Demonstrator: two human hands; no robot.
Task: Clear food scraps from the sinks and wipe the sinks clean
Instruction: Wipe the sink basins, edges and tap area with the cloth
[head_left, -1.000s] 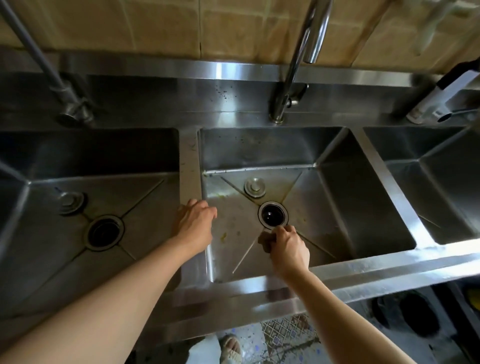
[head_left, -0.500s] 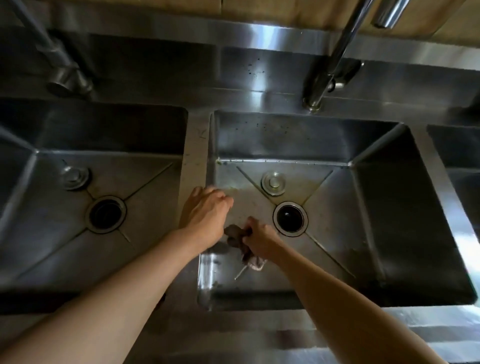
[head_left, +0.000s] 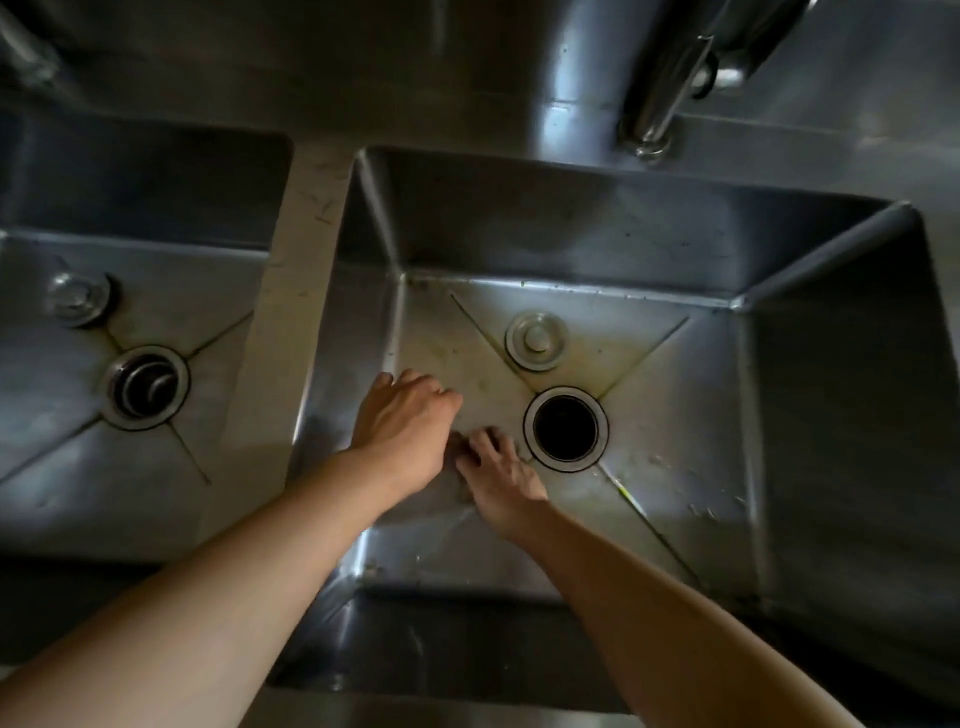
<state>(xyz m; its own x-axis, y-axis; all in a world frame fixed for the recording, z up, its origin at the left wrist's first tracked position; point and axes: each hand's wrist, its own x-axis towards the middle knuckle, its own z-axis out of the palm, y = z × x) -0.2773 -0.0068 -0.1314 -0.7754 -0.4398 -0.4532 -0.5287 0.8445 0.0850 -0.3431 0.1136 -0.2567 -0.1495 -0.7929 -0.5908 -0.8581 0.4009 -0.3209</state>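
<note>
Both hands converging beside drain (head_left: 565, 428): left hand (head_left: 402, 434) now curling inside middle sink (head_left: 571, 249), contents untellable; right hand (head_left: 496, 475) gripping cloth (head_left: 454, 493); scrap-gathering progressing.

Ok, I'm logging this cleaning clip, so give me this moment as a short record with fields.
place: steel sink unit, middle basin
left hand: low in the basin, fingers curled, what it touches is hidden
right hand: on a dark rag beside the open drain
stopper: lies behind the drain
dirt: yellowish stains, small scraps
faucet: no water seen
</note>
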